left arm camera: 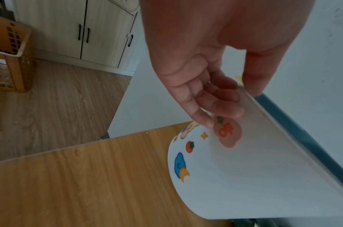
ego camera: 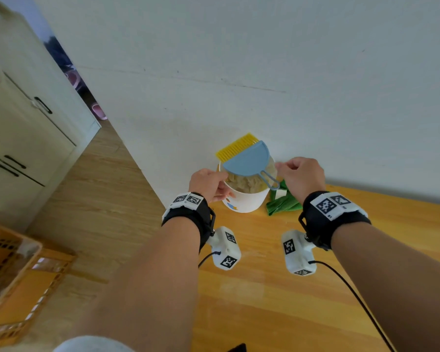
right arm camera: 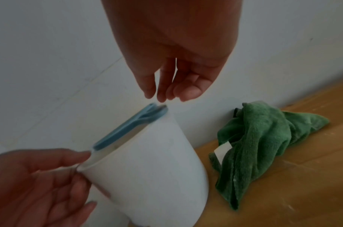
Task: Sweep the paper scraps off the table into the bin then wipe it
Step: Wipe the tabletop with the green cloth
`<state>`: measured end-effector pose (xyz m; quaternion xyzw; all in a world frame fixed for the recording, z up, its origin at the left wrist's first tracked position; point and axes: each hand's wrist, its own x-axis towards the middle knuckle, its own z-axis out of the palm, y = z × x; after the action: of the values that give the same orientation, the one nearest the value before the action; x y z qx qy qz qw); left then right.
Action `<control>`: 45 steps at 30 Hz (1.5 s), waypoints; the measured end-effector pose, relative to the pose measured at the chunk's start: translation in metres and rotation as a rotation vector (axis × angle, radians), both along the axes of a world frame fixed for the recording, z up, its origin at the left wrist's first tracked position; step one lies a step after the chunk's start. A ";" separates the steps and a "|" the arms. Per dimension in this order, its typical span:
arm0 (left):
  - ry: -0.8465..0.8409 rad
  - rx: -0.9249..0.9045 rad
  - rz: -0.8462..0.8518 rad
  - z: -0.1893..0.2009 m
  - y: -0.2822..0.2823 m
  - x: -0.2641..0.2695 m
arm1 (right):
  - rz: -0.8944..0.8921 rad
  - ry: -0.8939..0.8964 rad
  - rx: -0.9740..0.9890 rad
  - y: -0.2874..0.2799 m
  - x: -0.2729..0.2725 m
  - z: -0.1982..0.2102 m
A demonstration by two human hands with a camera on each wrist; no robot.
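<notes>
Scraps (ego camera: 247,184) fill the white bin (ego camera: 247,203) in our head view, a pale crumpled heap under the blue dustpan (ego camera: 248,158) that lies across the rim with its yellow comb-toothed brush (ego camera: 235,146) tucked behind; we judge the sweeping done, since the wooden table (ego camera: 277,301) shows no scraps on its near part, and the wiping not yet begun. Our left hand (ego camera: 208,182) grips the bin's left rim, our right hand (ego camera: 300,174) hovers at the right rim near the dustpan's looped handle, and the green cloth (ego camera: 283,203) lies crumpled just right of the bin. From the left wrist we see the fingers (left arm camera: 211,107) curled against the smooth, cartoon-printed wall of the bin (left arm camera: 254,176), thumb over the rim (the bin leans in this view, perhaps only from the camera's angle). From the right wrist, our right hand (right arm camera: 176,73) has fingertips (right arm camera: 162,96) bunched and just above the handle of the dustpan (right arm camera: 135,121), holding nothing we can see; the cloth (right arm camera: 263,147) looks soft, napped terry with a white tag, slumped against the wall on grainy wood.
</notes>
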<state>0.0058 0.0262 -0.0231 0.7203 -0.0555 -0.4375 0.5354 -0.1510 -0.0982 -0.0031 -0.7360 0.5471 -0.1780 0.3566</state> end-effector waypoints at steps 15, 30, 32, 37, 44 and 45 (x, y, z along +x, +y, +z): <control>0.120 0.230 0.042 -0.059 0.021 -0.011 | 0.353 0.745 -0.092 -0.036 -0.038 -0.086; 0.111 0.264 0.124 -0.082 0.029 -0.019 | 0.449 0.728 -0.096 -0.040 -0.041 -0.097; 0.103 0.261 0.140 -0.082 0.031 -0.022 | 0.481 0.716 -0.079 -0.033 -0.044 -0.096; 0.018 0.271 0.206 -0.086 0.043 -0.034 | 0.588 0.703 -0.012 -0.022 -0.051 -0.088; -0.106 0.291 0.233 -0.091 0.071 -0.055 | 0.668 0.674 0.016 0.000 -0.061 -0.089; -0.124 0.295 0.246 -0.092 0.074 -0.058 | 0.684 0.682 0.016 0.004 -0.063 -0.089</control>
<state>-0.0522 0.1002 -0.1153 0.8179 0.0650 -0.3269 0.4689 -0.2138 -0.0945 -0.0924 -0.8874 0.3610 0.2051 0.2005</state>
